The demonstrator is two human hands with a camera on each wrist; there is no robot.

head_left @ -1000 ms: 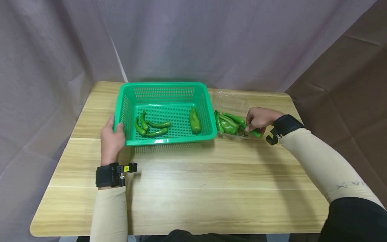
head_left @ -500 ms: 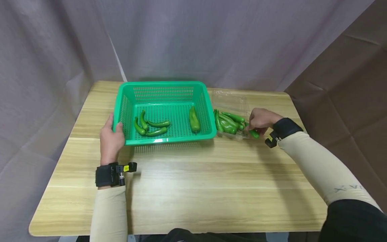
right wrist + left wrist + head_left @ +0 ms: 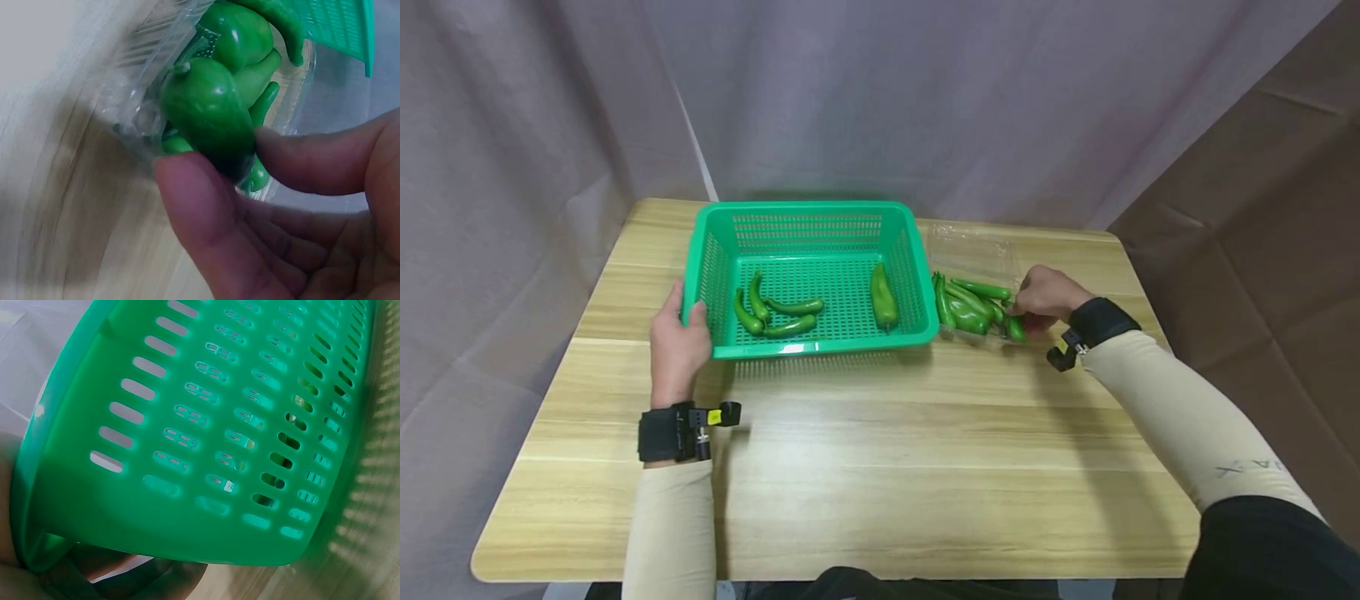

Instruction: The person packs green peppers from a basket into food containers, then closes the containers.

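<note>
A green slotted basket stands on the wooden table and holds several green peppers. My left hand grips its near left corner, thumb over the rim; the left wrist view shows the basket wall close up. Right of the basket lies a clear plastic tray with more green peppers. My right hand pinches one green pepper between thumb and fingers at the tray's near right end.
The table has a wide bare stretch in front of the basket. Grey and brown curtains hang close behind and to the right. The basket's right wall sits right beside the tray.
My right hand has drawn slightly left and inward with the pepper, closer to the heap in the tray. The left hand and the basket have stayed put.
</note>
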